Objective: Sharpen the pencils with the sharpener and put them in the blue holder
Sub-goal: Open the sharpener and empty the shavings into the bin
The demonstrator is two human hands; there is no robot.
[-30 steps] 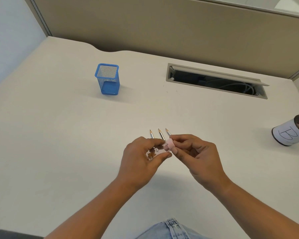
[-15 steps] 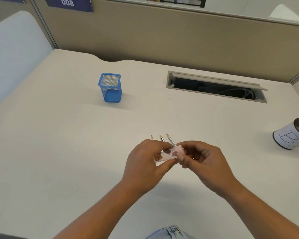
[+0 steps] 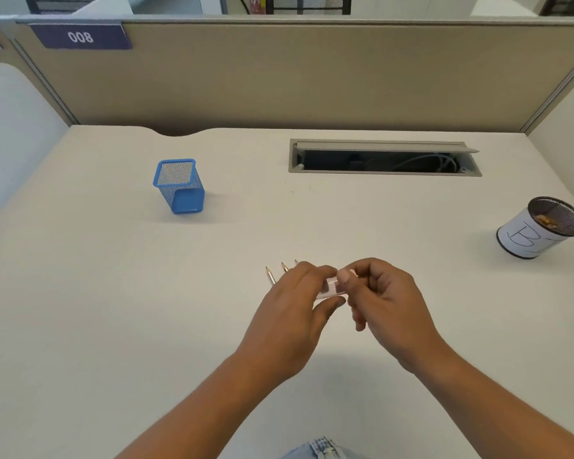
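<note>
On the far left of the pale desk stands the blue holder, a square mesh cup, upright, with nothing showing inside it through the mesh. At the right edge sits a round black mesh cup wrapped in white paper marked with a hand-drawn letter, and brownish scraps lie in its bottom. Behind, a cable slot sunk into the desk holds grey cords. Near the front middle both hands meet over the desk. The left hand reaches in palm down, thumb and fingers closed on a small pale pink sharpener. The right hand curls in from the other side, its thumb and forefinger pinched on the same piece. Three pencils lie side by side under the left hand, only their sharpened tips showing beyond the knuckles, well apart from the holder.
</note>
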